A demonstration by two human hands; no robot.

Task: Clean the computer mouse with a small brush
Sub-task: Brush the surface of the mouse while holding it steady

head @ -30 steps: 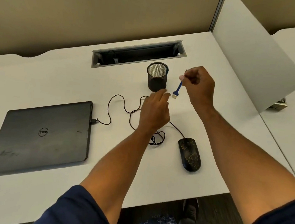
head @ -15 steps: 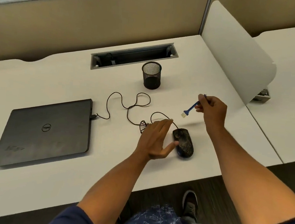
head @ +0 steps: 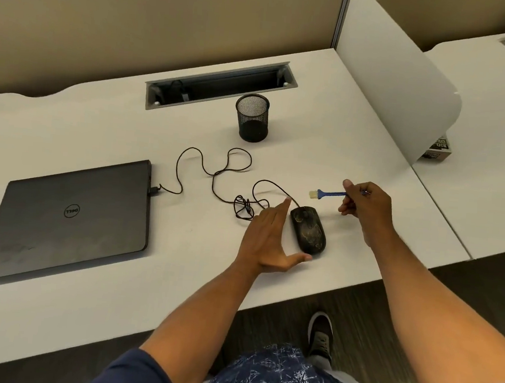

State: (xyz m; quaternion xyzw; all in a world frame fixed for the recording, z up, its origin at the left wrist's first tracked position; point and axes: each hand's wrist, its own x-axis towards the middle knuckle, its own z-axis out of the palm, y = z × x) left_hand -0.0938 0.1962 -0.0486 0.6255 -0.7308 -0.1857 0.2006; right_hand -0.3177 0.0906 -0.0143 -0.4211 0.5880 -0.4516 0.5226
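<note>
On the white desk (head: 357, 133) a closed laptop (head: 68, 218) lies at the left, its port joined by a looping black cable (head: 216, 173) to the dark computer mouse (head: 309, 230), which rests near the front edge, well in front of a mesh pen cup (head: 252, 118).

The step in hand looks to be steadying the mouse so the brush can begin. To do it well, the person would set the left hand against the mouse's flanks, low down and clear of the top shell, so the body cannot skate on the smooth desk, then bring the bristles down at a shallow angle and stroke outward along the button seams and wheel. The slack cable bundle just left of the mouse should be kept out of the sweep.

The left hand (head: 268, 238) is spread wide: its fingers (head: 281, 209) lie straight along the mouse's left side and the thumb reaches toward its near end, very close, though contact cannot be confirmed; it holds nothing. The right hand (head: 366, 206) hovers just right of the mouse, curled round the handle of the small blue brush (head: 327, 194), whose pale bristles point left, raised and apart from the mouse.
</note>
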